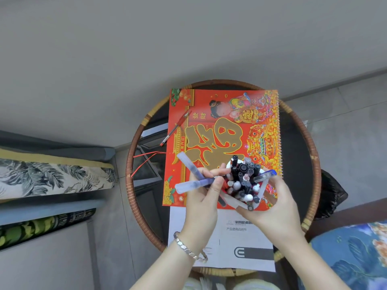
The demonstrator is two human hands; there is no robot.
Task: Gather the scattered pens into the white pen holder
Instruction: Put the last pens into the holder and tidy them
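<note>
Pens (189, 175) in left hand (204, 195) (clutched)

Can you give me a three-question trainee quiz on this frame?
1. True or false: the red pen is already in the white pen holder.
2. Which of the hands grips two blue pens? A left, B right.
3. The red pen lies on the edge of a red ____.

Key: 1 false, it lies loose. 2 A, left hand; right hand steadies the holder. 3 calendar.

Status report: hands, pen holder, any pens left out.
Left hand gripping two blue pens. Right hand steadying white pen holder, nearly full. Red pen loose on red calendar.
</note>
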